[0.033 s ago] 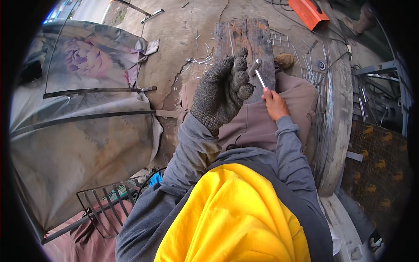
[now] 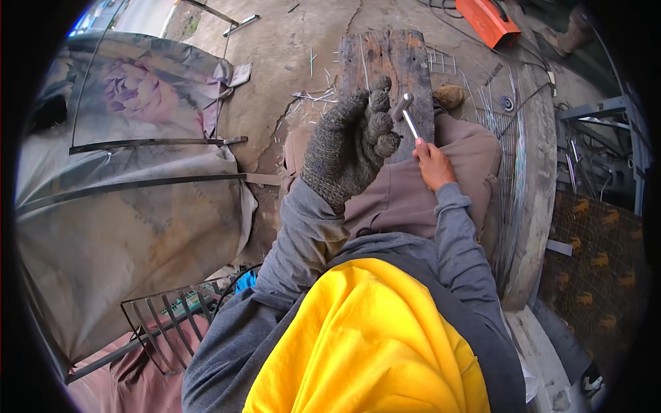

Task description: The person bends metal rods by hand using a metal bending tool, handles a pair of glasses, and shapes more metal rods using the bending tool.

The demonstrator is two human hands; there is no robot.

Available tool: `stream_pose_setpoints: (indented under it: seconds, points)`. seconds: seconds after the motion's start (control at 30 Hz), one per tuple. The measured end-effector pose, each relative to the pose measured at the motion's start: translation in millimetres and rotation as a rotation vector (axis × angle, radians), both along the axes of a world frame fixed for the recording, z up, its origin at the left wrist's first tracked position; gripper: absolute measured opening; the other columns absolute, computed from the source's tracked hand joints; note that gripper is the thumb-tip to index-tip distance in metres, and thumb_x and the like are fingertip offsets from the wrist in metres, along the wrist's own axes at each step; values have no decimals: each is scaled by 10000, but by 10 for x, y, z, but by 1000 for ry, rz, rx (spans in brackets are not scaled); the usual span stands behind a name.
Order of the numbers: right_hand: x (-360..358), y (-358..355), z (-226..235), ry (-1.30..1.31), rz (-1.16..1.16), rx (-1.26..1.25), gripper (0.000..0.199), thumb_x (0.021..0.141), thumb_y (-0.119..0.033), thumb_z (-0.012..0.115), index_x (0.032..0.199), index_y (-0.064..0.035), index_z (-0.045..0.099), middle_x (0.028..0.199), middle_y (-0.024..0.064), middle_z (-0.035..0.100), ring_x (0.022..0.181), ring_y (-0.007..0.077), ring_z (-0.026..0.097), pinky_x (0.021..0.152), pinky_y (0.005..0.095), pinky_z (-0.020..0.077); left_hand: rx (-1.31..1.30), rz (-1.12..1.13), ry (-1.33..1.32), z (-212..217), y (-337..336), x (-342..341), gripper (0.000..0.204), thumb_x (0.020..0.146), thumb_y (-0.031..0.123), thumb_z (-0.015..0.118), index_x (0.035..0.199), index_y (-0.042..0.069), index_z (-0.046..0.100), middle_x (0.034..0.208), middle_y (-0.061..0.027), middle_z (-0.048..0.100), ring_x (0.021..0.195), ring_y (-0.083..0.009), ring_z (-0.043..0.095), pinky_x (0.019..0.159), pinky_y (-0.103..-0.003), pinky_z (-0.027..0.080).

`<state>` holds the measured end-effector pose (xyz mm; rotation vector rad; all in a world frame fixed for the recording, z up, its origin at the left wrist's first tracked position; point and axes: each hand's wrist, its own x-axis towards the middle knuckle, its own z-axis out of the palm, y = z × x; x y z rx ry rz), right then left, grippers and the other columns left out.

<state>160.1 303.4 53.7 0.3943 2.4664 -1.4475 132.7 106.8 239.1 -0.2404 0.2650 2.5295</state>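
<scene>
My left hand [image 2: 348,141], in a thick dark knitted glove, is raised over the near part of a worn wooden plank [image 2: 403,58]. Its fingers are curled round a thin metal rod [image 2: 364,62], which sticks out past the fingertips along the plank; the gripped end is hidden. Bare and closed, my right hand [image 2: 435,167] grips a hammer [image 2: 411,124] by its handle. The hammer's metal head is up beside the gloved fingers, over the plank's right side.
Cut metal rod pieces [image 2: 315,96] litter the ground left of the plank. Long thin rods [image 2: 509,179] lie at the right along a concrete ledge [image 2: 540,179]. An orange machine [image 2: 487,22] with cables stands far right. A fabric-covered frame [image 2: 131,165] fills the left.
</scene>
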Motion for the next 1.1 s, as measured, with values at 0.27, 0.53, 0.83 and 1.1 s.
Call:
stream_pose_setpoints:
  seconds: [0.27, 0.53, 0.83, 1.1]
  points:
    - [-22, 52, -205, -41, 48, -24, 613, 974, -601, 417, 929, -43, 667, 649, 72, 578, 474, 203, 559, 444, 368, 458, -368, -8, -61, -47, 126, 235, 375, 1008, 174, 508, 1353, 28, 494, 895, -33, 667, 741, -152, 642, 740, -313, 550]
    - [-6, -75, 131, -236, -12, -124, 628, 988, -573, 379, 952, -21, 677, 770, 138, 671, 565, 292, 633, 563, 415, 515, -1070, 107, 448, 47, -253, 695, 345, 987, 264, 559, 1118, -54, 588, 914, -170, 662, 768, -250, 645, 732, -374, 535]
    - [-68, -170, 141, -167, -31, -85, 624, 984, -573, 373, 976, -24, 671, 740, 126, 662, 492, 274, 614, 483, 404, 506, -1160, 632, 755, 891, -627, 229, 215, 938, 103, 642, 1077, -49, 581, 772, -78, 615, 651, -161, 596, 587, -287, 489]
    - [-32, -340, 215, -109, 6, 34, 596, 982, -542, 385, 991, -13, 661, 835, 188, 690, 559, 337, 649, 594, 432, 540, -2033, 260, 860, -1441, -319, -193, 360, 999, 392, 533, 1136, 85, 663, 1004, -205, 684, 985, -408, 645, 866, -434, 493]
